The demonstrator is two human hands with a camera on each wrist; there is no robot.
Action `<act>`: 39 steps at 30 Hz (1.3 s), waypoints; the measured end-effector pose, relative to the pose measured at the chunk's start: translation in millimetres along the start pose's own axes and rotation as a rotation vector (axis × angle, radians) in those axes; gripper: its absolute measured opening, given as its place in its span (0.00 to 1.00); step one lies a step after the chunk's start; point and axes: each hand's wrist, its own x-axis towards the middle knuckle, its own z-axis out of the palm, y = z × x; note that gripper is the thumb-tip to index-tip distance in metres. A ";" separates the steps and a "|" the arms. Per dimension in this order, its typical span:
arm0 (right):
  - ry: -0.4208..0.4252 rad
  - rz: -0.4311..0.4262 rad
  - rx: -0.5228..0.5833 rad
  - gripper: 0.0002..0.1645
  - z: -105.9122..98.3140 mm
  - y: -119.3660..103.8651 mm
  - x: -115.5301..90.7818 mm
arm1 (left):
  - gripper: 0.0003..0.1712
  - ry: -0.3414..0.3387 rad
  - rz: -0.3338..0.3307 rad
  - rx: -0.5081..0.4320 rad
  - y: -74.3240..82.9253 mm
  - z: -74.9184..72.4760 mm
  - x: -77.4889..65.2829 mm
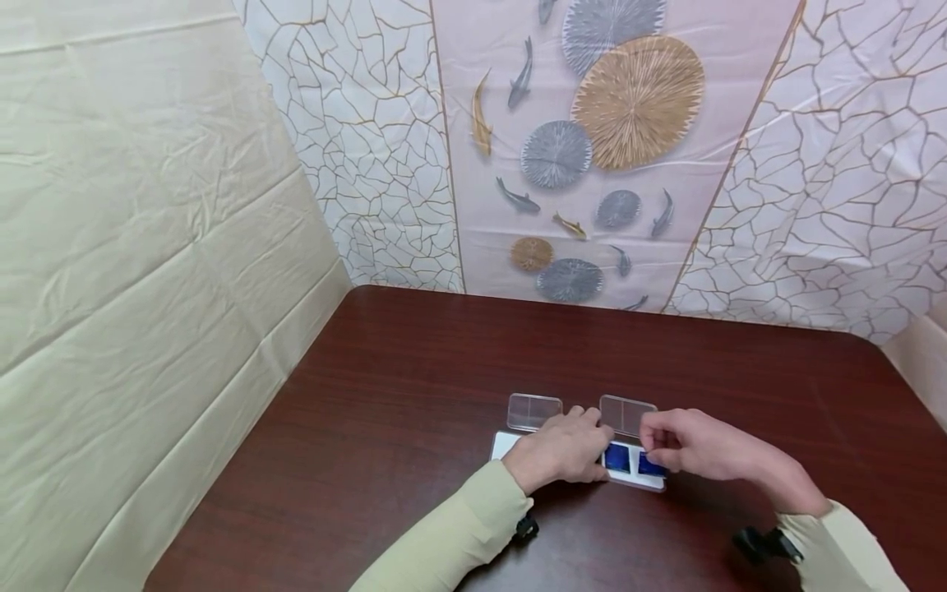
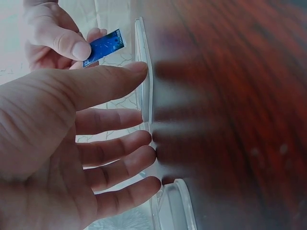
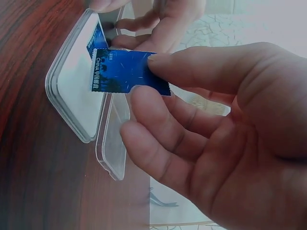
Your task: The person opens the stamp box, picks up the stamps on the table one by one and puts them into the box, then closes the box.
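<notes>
My right hand point(image 1: 699, 444) pinches a blue postage stamp point(image 3: 127, 72) between thumb and fingers; its perforated edge and the printed word CHINA face the right wrist camera. The held stamp is over the right end of a clear plastic case with a white inside point(image 3: 72, 91). Another blue stamp point(image 1: 617, 459) lies flat on that white surface, close to the fingertips of my left hand point(image 1: 565, 448). That left hand rests across the middle of the white surface, fingers spread and fairly straight, the thumb at the case's near edge.
Behind the white surface lie two clear plastic lids, one on the left point(image 1: 534, 413) and one on the right point(image 1: 625, 415). All of this stands on a dark red-brown wooden table point(image 1: 370, 427). A patterned cloth point(image 1: 392, 140) hangs beyond the far edge.
</notes>
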 end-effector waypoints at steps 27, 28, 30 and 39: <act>0.033 0.135 -0.027 0.08 12.2 20.2 7.2 | 0.23 -0.006 0.011 -0.023 -0.5 2.0 2.5; 0.038 0.140 -0.036 0.08 12.4 19.9 7.3 | 0.23 -0.008 0.011 -0.025 -0.5 1.9 2.7; 0.047 0.152 -0.053 0.08 12.8 19.5 7.4 | 0.23 -0.011 0.012 -0.029 -0.3 1.6 2.9; 0.069 0.191 -0.101 0.09 15.3 20.0 10.3 | 0.23 -0.011 0.021 -0.034 -0.9 0.7 3.2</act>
